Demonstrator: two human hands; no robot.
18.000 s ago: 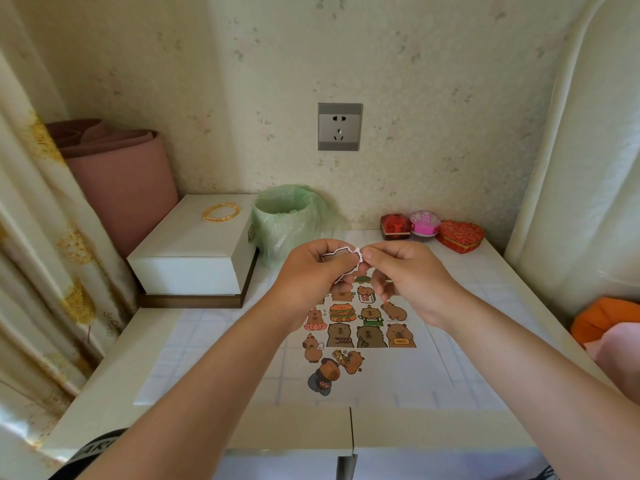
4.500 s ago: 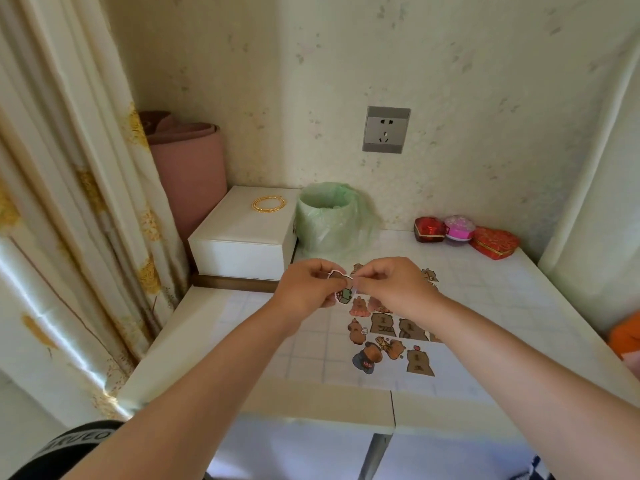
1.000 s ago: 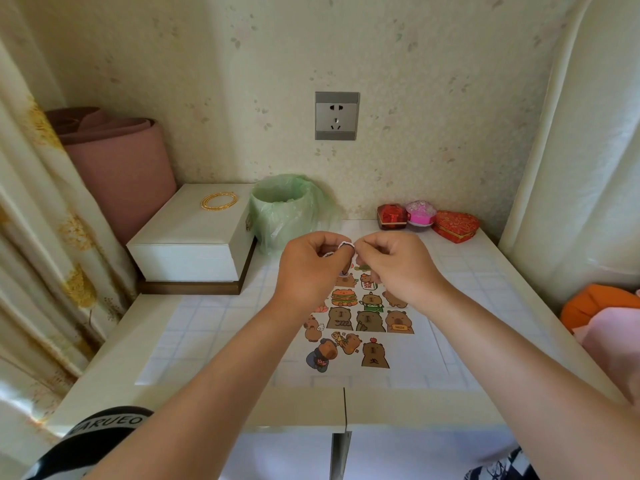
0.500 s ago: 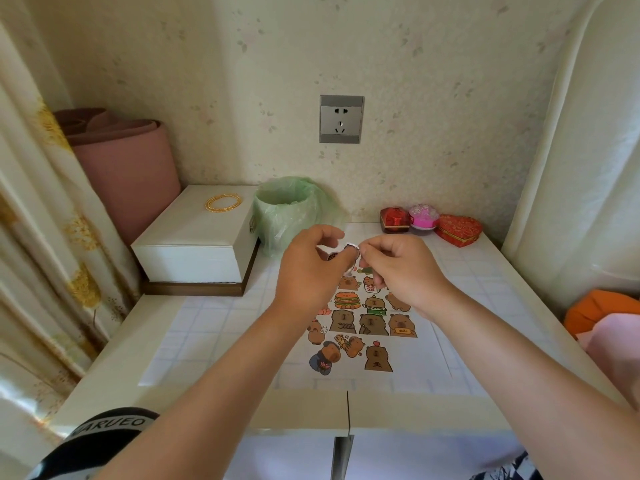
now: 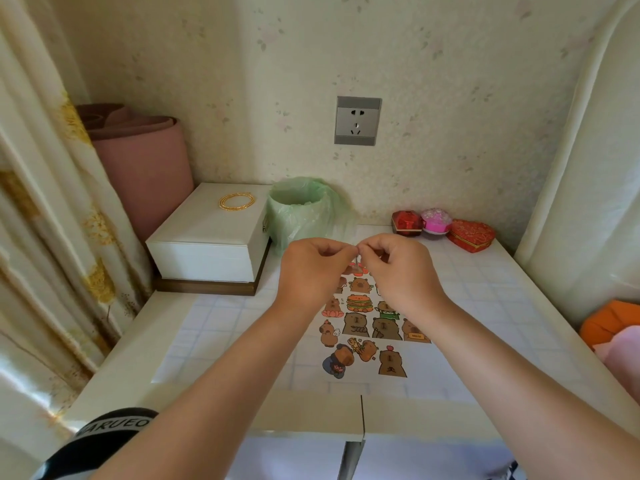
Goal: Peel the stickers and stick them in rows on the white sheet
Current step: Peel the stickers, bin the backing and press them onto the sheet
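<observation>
Left hand [image 5: 311, 268]: raised at frame centre above the counter [image 5: 225, 323]; thumb and forefinger tips pinch a small sticker [image 5: 356, 262], the other fingers curled.
Right hand [image 5: 401, 268]: level with the left hand and just beside it; its thumb and forefinger tips meet the left hand's tips on the same sticker.
Held sticker: a thin pale piece hanging just below the joined fingertips, held clear of the counter; its design is too small to tell.
White sheet [image 5: 420, 358]: flat on the counter, below and behind the two hands in the frame, partly covered by both forearms.
Stuck stickers [image 5: 367, 327]: brown cartoon animals in rows on the sheet, with a burger sticker [image 5: 358, 303] in an upper row; the uppermost row is hidden by the hands.
Green-lined bin [image 5: 304, 209]: on the counter at the wall, directly above the left hand in the frame.
White box [image 5: 207, 244]: left of the bin, carrying a gold bangle [image 5: 237, 201].
Heart-shaped red box [image 5: 471, 235]: upper right of the counter, well apart from the hands.
</observation>
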